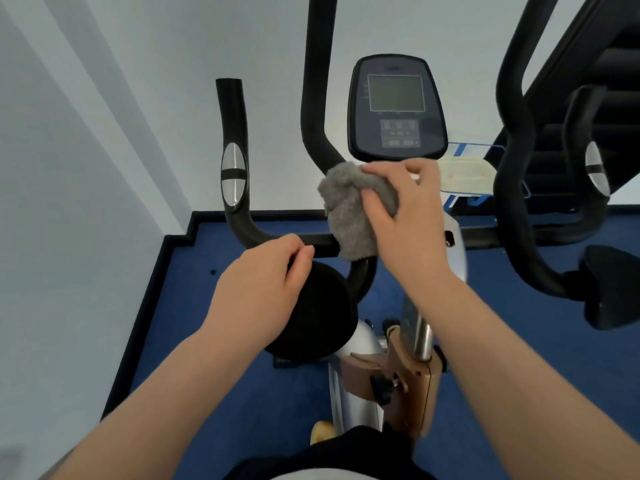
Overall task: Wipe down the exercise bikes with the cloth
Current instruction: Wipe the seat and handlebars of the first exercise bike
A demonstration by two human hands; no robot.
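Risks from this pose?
1. The right hand grips the cloth bunched, with a loose tail hanging over the handlebar joint, so little cloth may meet the surface.
2. The console sits just above the cloth; a stray stroke might press its buttons.
3. The left hand seems to pinch nothing, so the bike may be unsteadied.

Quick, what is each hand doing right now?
Left hand: holds nothing I can see; curled fingers rest by the bike's handlebar. Whether they grip it cannot be told.
Right hand: grips the grey cloth.
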